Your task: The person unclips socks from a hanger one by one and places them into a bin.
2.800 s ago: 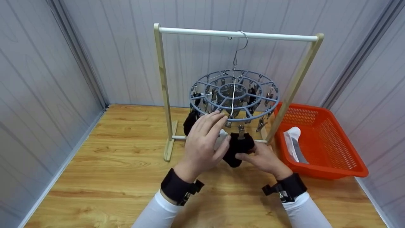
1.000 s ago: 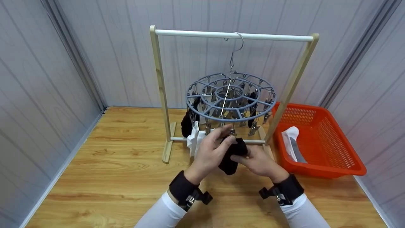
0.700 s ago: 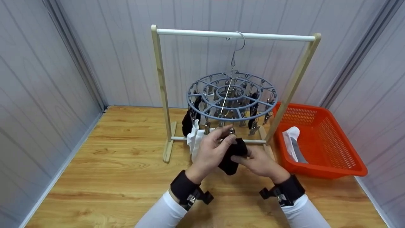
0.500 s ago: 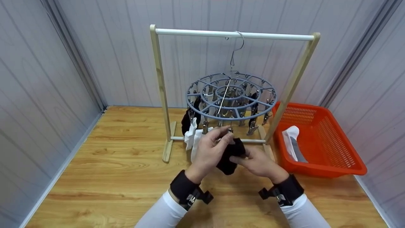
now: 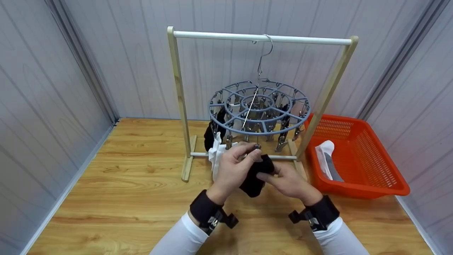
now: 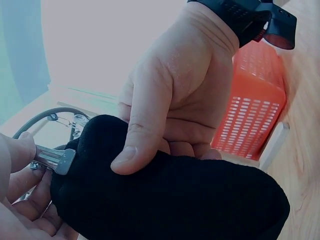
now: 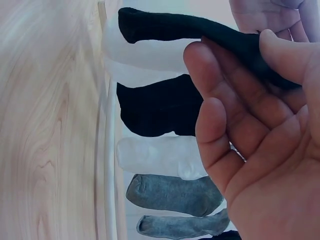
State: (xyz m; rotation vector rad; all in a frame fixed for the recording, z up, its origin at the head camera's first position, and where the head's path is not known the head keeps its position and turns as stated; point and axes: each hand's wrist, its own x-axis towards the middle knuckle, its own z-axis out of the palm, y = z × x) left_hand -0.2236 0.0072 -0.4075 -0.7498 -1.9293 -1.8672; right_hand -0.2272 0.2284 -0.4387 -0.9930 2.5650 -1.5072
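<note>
My left hand [image 5: 231, 166] is at the front of a round blue clip hanger [image 5: 263, 133], its thumb and fingers pinching a metal clip [image 6: 56, 159]. In the left wrist view the clip's end lies over the cuff of a black sock [image 6: 180, 195]. My right hand [image 5: 292, 179] holds that sock from the right, thumb on one face and fingers behind. Just left of my left hand hangs a white sock [image 5: 214, 156], partly covered by the hand. Further socks hang behind, among them a black one [image 7: 157, 105] and a grey one [image 7: 172, 192].
The hanger hooks onto the white bar [image 5: 219, 35] of a wooden rack [image 5: 178, 88] on the table [image 5: 124, 198]. A red basket [image 5: 375, 193] stands to the right, holding a white and grey sock [image 5: 327, 156]. Panelled walls enclose the back and sides.
My left hand, earlier raised with extended fingers before the white sock, has come down and pinches the clip. The black sock has shifted slightly left and down, still in my right hand.
</note>
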